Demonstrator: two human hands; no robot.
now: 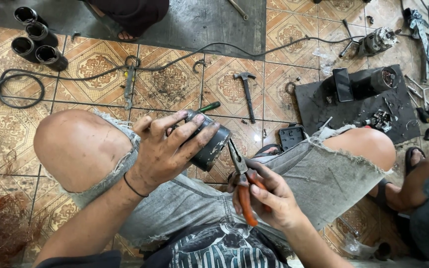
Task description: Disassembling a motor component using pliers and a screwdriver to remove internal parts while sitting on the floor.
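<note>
My left hand (pixel 167 149) grips a dark cylindrical motor housing (pixel 211 145) between my knees, fingers wrapped over its top. My right hand (pixel 269 198) holds orange-handled pliers (pixel 242 178), whose jaws point up at the housing's right rim. A green-handled screwdriver (pixel 208 106) pokes out just behind the housing. I sit with both bare knees out of torn grey shorts, above a patterned tile floor.
A hammer (pixel 247 89) lies on the tiles ahead. Several black cylinders (pixel 38 42) stand at the far left beside a coiled black cable (pixel 21 82). A black mat (pixel 368 106) with motor parts lies right. Another person's foot (pixel 125 34) is at top, and a second person's leg (pixel 418 183) at right.
</note>
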